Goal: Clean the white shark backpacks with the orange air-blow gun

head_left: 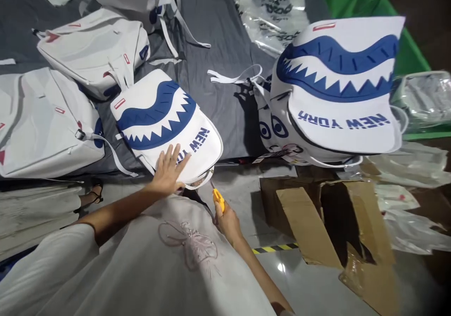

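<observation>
A white backpack (pixel 160 118) with a blue shark mouth and "NEW YORK" lettering lies at the near edge of the grey table (pixel 225 71). My left hand (pixel 169 170) rests flat on its lower end, fingers spread. My right hand (pixel 227 219) is closed on a small yellow-handled cutter (pixel 217 198), whose tip points at the bag's bottom edge. I wear a white garment.
Another shark backpack (pixel 338 85) stands at the right. Several white bags (pixel 91 48) lie at the left and back. Clear plastic bags (pixel 271 15) lie behind. An open cardboard box (pixel 331 222) and plastic wrappers (pixel 412 203) sit on the floor at right.
</observation>
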`<state>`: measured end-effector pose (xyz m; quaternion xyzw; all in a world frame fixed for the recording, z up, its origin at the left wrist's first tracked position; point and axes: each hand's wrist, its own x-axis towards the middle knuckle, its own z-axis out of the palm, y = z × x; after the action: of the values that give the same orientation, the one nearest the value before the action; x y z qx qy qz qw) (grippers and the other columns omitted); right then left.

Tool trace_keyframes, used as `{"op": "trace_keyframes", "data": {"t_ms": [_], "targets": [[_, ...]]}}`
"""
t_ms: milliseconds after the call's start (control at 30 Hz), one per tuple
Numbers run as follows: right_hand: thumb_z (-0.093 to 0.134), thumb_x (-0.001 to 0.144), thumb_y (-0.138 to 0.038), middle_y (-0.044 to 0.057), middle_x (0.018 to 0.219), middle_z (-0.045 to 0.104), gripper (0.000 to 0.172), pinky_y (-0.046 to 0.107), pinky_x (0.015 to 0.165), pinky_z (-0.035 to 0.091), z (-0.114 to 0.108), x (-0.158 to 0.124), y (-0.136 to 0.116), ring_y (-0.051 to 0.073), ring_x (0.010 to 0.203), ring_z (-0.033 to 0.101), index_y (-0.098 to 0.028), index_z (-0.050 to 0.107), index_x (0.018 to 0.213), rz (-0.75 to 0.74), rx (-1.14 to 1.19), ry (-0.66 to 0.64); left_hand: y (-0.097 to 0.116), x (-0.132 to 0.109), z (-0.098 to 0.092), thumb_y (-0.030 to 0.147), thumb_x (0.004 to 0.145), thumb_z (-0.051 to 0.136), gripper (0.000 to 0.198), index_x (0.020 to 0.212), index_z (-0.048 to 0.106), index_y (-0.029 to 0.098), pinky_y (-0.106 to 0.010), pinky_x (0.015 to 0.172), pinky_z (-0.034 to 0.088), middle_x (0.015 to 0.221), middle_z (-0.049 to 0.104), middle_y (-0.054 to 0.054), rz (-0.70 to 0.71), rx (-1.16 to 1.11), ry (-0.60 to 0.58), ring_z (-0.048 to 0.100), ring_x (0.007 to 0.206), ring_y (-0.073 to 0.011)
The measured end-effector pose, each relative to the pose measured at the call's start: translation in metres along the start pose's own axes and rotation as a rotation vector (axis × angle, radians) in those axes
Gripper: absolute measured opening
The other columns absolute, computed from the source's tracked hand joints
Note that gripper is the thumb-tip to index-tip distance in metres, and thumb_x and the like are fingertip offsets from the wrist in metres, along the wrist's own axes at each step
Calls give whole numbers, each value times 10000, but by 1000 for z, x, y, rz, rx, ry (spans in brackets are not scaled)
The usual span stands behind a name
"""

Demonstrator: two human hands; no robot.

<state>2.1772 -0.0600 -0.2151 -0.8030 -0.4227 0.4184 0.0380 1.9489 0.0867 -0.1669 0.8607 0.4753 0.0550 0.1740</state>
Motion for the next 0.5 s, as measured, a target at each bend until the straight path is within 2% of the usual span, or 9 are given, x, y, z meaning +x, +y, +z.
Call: {"op": "trace_keyframes", "data": {"t_ms": [33, 100, 133, 200, 267, 333, 400, 433, 500], "targets": [[328, 989, -506, 58, 783, 707, 466, 260, 634, 420, -3, -1, 10, 207, 738, 669, -176, 622, 1137, 7, 31, -10, -4, 7, 7, 470, 701, 800, 1033, 1549, 307, 146, -630, 1178, 169, 1619, 223, -242, -56, 73, -86, 159, 1505, -444], [320, 969, -540, 56, 748, 695, 486, 290, 631, 431, -9, -5, 27, 239, 735, 670, -191, 632, 1101, -3, 65, -18, -4, 18, 25, 450, 730, 765, 1071, 1577, 202, 116, -626, 1177, 169, 1632, 141, -260, -120, 133, -189, 119, 1510, -452], [306, 965, -549, 62, 739, 693, 493, 311, 633, 436, -12, -8, 33, 258, 738, 673, -203, 637, 1083, -22, 74, -13, 0, 21, 33, 414, 760, 733, 1025, 1581, 192, 121, -622, 1179, 169, 1635, 127, -257, -111, 147, -188, 118, 1510, -450], [264, 967, -552, 76, 743, 696, 502, 349, 648, 442, -18, -15, 41, 293, 756, 683, -234, 640, 1063, -76, 89, -4, 14, 26, 45, 325, 782, 689, 943, 1578, 219, 138, -619, 1177, 178, 1638, 126, -244, -73, 172, -105, 128, 1507, -453], [245, 966, -560, 83, 776, 707, 507, 374, 666, 452, -23, -22, 46, 317, 794, 692, -262, 639, 1076, -115, 107, -11, 25, 29, 45, 225, 777, 657, 836, 1542, 330, 138, -547, 1159, 282, 1609, 259, -228, -83, 152, -39, 265, 1481, -416], [250, 955, -581, 81, 799, 712, 523, 394, 673, 467, -26, -30, 51, 336, 818, 693, -272, 625, 1149, -84, 144, -15, 28, 32, 31, 163, 810, 594, 610, 1416, 533, 169, -409, 1022, 453, 1422, 567, -178, -188, 78, 17, 555, 1292, -326], [247, 948, -600, 85, 783, 704, 560, 407, 671, 484, -29, -35, 56, 343, 796, 686, -261, 611, 1206, -20, 223, 14, 22, 34, 4, 195, 874, 540, 358, 1198, 691, 214, -313, 773, 509, 1036, 762, -97, -323, 6, 152, 708, 930, -246], [238, 949, -600, 91, 773, 698, 576, 407, 673, 491, -30, -36, 56, 340, 782, 680, -247, 615, 1204, -9, 270, 34, 17, 35, -12, 253, 904, 527, 271, 1086, 726, 223, -290, 674, 481, 866, 763, -64, -383, -13, 261, 699, 781, -222], [222, 955, -588, 106, 788, 693, 586, 393, 694, 504, -33, -33, 51, 323, 782, 670, -217, 627, 1161, -76, 349, 64, 8, 39, -44, 378, 915, 542, 252, 903, 729, 209, -261, 566, 394, 665, 691, -23, -434, -20, 485, 629, 614, -185]]}}
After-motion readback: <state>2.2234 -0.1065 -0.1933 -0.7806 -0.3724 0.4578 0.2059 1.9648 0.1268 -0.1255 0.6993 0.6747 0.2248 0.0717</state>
